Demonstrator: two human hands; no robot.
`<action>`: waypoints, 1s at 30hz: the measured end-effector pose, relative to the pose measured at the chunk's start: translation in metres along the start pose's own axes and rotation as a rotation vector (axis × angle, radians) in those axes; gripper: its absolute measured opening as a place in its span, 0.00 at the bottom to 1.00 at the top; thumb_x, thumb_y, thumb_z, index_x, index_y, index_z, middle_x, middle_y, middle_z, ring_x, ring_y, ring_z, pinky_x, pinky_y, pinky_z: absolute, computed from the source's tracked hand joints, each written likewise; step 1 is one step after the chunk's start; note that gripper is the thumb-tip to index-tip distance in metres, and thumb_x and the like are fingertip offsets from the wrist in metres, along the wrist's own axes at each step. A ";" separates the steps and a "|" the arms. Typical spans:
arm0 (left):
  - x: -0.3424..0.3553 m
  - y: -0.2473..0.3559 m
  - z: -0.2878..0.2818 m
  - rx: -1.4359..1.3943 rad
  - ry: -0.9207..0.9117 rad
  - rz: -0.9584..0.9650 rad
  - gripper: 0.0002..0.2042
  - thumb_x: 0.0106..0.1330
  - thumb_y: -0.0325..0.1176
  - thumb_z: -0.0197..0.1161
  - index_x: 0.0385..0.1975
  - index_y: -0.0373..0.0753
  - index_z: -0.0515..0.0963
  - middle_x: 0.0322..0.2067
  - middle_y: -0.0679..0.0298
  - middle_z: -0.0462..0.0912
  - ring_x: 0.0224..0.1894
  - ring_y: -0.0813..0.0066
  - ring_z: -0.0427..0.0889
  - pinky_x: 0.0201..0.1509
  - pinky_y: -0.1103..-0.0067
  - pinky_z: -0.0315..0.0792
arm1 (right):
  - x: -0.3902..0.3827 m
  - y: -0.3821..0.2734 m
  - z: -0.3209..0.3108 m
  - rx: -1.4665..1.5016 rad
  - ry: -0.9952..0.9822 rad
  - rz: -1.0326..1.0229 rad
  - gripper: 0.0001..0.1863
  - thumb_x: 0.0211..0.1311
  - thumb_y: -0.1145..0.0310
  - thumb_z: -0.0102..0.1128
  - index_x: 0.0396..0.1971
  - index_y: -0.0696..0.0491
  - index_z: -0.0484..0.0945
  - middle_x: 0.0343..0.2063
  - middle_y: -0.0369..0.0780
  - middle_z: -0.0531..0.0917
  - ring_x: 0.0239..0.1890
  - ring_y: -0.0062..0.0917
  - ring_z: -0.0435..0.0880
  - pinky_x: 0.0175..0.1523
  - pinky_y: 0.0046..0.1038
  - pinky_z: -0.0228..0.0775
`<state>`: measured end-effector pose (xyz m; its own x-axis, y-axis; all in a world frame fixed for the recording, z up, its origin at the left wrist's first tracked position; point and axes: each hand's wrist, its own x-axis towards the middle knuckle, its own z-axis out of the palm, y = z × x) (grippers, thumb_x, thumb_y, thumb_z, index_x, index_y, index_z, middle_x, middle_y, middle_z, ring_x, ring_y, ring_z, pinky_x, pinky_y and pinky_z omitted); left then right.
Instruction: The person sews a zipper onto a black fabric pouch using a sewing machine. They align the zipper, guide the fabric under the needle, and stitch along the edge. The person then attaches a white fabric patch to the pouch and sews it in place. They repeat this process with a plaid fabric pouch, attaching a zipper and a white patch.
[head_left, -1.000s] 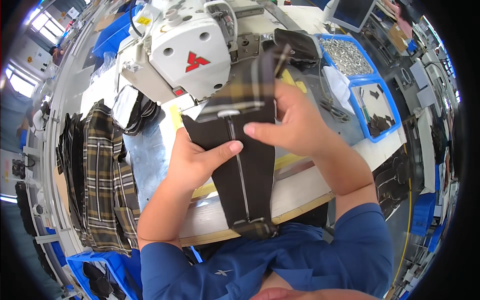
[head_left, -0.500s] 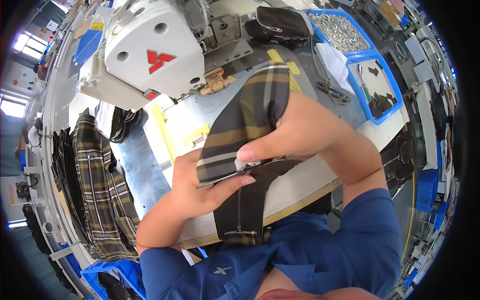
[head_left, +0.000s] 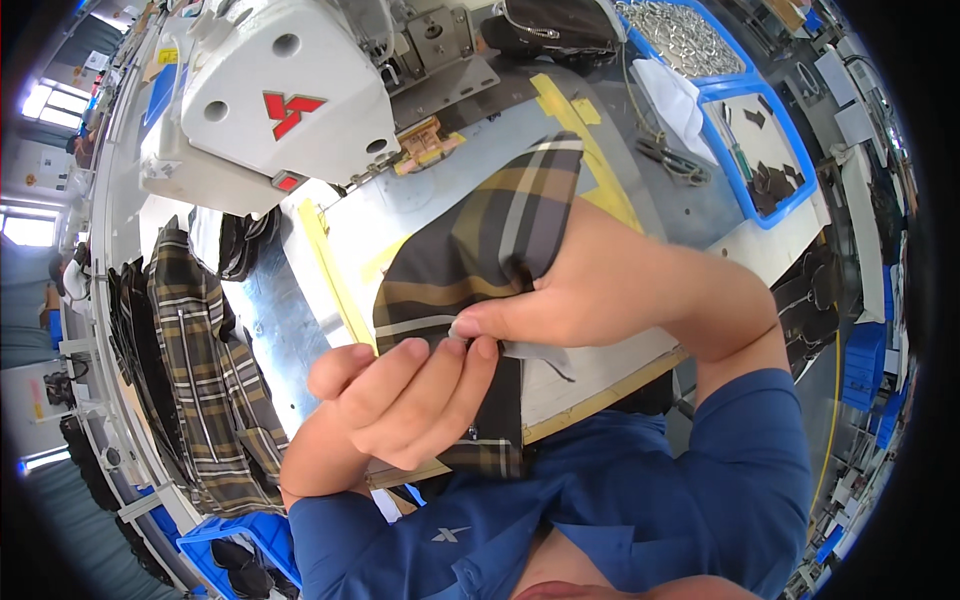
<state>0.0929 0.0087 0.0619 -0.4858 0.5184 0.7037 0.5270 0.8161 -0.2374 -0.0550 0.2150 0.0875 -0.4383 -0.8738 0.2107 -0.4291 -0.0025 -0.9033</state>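
Note:
My right hand (head_left: 590,280) grips a plaid fabric piece (head_left: 450,250) with a dark zippered panel (head_left: 500,400) hanging below it. Its thumb presses on a small pale part at the fold, too small to make out. My left hand (head_left: 400,400) is curled at the same fold, fingertips meeting the right thumb and covering much of the zipper. Behind the piece is the white sewing machine (head_left: 290,110) on a metal plate marked with yellow tape (head_left: 325,260).
Plaid zippered pieces (head_left: 200,400) lie stacked at left. A black bag (head_left: 540,30) sits at back. Blue trays of metal hardware (head_left: 680,35) and dark scraps (head_left: 770,180), a white cloth (head_left: 660,100) and cords are at right. A blue crate (head_left: 215,540) stands at lower left.
The plaid part, raised a second ago, is folded down over the dark panel. My left hand has moved from under the piece's edge to curl over the fold. My right hand has shifted slightly downward.

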 end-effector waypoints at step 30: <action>0.004 -0.009 -0.017 -0.193 0.056 -0.045 0.10 0.54 0.15 0.74 0.35 0.33 0.86 0.35 0.63 0.74 0.40 0.62 0.90 0.33 0.74 0.71 | -0.006 -0.025 0.002 0.320 0.083 0.144 0.28 0.60 0.76 0.77 0.60 0.59 0.77 0.46 0.40 0.87 0.41 0.21 0.86 0.46 0.28 0.78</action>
<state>0.0980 -0.0004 0.0781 -0.4749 0.4630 0.7484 0.6320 0.7712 -0.0760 -0.0402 0.2190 0.1076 -0.5446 -0.8339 0.0900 -0.0944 -0.0457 -0.9945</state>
